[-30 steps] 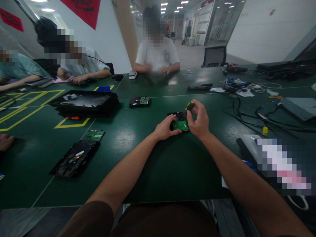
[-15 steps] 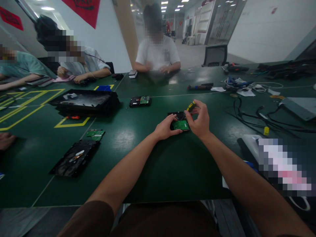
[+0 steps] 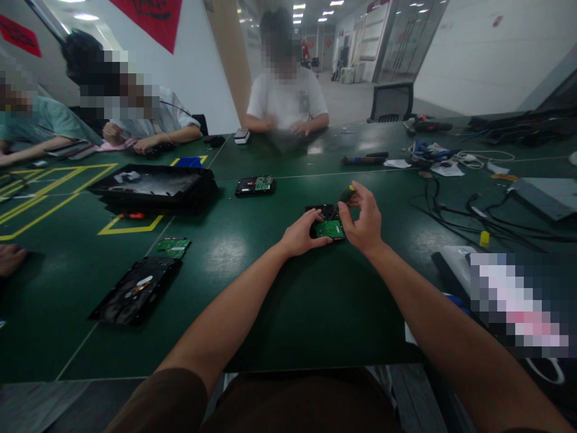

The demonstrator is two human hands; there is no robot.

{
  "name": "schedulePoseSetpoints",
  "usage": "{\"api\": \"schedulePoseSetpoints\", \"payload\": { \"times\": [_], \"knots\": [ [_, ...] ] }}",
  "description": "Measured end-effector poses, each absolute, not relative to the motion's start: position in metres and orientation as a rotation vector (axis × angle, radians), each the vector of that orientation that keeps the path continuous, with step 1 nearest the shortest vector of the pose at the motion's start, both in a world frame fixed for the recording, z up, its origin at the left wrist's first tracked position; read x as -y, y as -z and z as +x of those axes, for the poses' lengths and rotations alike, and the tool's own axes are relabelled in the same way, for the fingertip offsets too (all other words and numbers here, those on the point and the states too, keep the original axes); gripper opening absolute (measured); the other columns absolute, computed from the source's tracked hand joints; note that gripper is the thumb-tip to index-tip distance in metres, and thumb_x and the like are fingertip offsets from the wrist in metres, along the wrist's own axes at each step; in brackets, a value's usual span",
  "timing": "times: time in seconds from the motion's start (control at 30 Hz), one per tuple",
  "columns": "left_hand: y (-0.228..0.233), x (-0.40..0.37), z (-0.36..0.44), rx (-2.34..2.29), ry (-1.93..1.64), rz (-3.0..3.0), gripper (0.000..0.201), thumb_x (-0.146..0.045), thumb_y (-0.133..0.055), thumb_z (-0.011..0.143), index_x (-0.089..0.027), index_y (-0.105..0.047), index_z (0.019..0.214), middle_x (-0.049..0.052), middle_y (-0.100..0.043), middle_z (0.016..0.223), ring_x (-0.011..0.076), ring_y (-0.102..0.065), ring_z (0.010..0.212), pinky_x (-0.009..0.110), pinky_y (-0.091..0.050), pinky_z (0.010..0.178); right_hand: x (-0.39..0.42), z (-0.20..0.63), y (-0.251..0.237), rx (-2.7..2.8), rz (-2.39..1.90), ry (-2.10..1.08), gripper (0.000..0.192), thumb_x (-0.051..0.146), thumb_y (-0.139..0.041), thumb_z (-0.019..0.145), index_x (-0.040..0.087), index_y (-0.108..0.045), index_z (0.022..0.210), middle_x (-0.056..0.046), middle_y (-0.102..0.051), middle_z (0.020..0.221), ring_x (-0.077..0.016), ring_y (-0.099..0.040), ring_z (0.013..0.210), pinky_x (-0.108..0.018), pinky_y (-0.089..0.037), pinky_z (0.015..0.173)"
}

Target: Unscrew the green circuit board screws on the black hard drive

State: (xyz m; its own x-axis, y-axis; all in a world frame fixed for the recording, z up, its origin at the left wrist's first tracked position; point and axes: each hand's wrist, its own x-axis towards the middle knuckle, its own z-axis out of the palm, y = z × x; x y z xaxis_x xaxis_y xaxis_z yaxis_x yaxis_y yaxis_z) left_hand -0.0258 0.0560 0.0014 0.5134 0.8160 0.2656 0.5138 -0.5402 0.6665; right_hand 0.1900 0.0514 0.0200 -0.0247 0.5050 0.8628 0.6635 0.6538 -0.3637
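A black hard drive with a green circuit board point(image 3: 329, 230) lies flat on the table in front of me. Around its left side, my left hand point(image 3: 301, 234) grips it, the fingers over the far part and the thumb along the near edge. My right hand point(image 3: 364, 219) pinches the dark green and yellow handle of a screwdriver point(image 3: 347, 194) above the drive's right side. The screwdriver leans, its thin shaft running down towards the drive; I cannot make out exactly where the tip rests.
Left of me lie a black drive casing point(image 3: 135, 291) and a loose circuit board point(image 3: 174, 247). Beyond are stacked black trays point(image 3: 155, 187) and another hard drive point(image 3: 255, 185). Cables point(image 3: 471, 210) and a grey metal box point(image 3: 547, 197) sit right. Several people sit around the table.
The screwdriver handle has turned: its yellow side faced me before, and now mostly dark green shows. My right fingers have shifted slightly on it. The left hand and drive stay put.
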Motion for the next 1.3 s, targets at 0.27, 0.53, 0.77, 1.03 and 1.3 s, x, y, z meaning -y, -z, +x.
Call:
{"api": "schedulePoseSetpoints", "payload": {
  "times": [0.27, 0.53, 0.77, 1.03, 1.3],
  "knots": [
    [-0.0016, -0.0561, -0.0253, -1.082, -0.771, 2.244, 0.066, -0.055, -0.084, 0.076, -0.024, -0.059, 0.129, 0.015, -0.048, 0.16, 0.035, -0.04, 0.154, 0.056, -0.04, 0.122, -0.0487, 0.1892, -0.0221, 1.671, -0.982, 0.178, 0.06, 0.034, -0.065, 0.097, 0.027, -0.043, 0.152, -0.013, -0.061, 0.132, -0.0251, -0.071, 0.094, -0.046, -0.066, 0.081],
    [-0.002, -0.0558, -0.0253, -1.091, -0.77, 2.239, 0.066, -0.056, -0.083, 0.077, -0.025, -0.059, 0.129, 0.015, -0.048, 0.16, 0.0344, -0.04, 0.153, 0.055, -0.041, 0.122, -0.0464, 0.1886, -0.0247, 1.686, -0.97, 0.157, 0.06, 0.031, -0.062, 0.098, 0.027, -0.042, 0.154, -0.013, -0.059, 0.136, -0.0232, -0.071, 0.093, -0.044, -0.065, 0.082],
    [-0.004, -0.055, -0.025, -1.091, -0.765, 2.242, 0.064, -0.055, -0.083, 0.077, -0.025, -0.059, 0.128, 0.014, -0.048, 0.16, 0.0334, -0.04, 0.154, 0.054, -0.04, 0.123, -0.0484, 0.1903, -0.0221, 1.704, -0.992, 0.125, 0.061, 0.032, -0.058, 0.099, 0.031, -0.037, 0.156, -0.014, -0.058, 0.14, -0.0246, -0.072, 0.093, -0.048, -0.066, 0.083],
    [-0.0043, -0.0547, -0.0249, -1.084, -0.768, 2.234, 0.065, -0.054, -0.084, 0.077, -0.024, -0.06, 0.129, 0.015, -0.047, 0.161, 0.0333, -0.039, 0.155, 0.053, -0.038, 0.125, -0.0486, 0.1903, -0.0228, 1.709, -0.994, 0.165, 0.061, 0.032, -0.057, 0.097, 0.028, -0.038, 0.155, -0.015, -0.058, 0.137, -0.0264, -0.07, 0.097, -0.049, -0.066, 0.084],
    [-0.0046, -0.0541, -0.0247, -1.104, -0.76, 2.256, 0.065, -0.055, -0.082, 0.078, -0.023, -0.059, 0.129, 0.016, -0.048, 0.16, 0.0332, -0.04, 0.154, 0.053, -0.04, 0.123, -0.0469, 0.1893, -0.0237, 1.682, -0.983, 0.153, 0.063, 0.034, -0.064, 0.095, 0.031, -0.041, 0.153, -0.012, -0.056, 0.131, -0.0232, -0.068, 0.09, -0.045, -0.066, 0.076]
  ]
}}
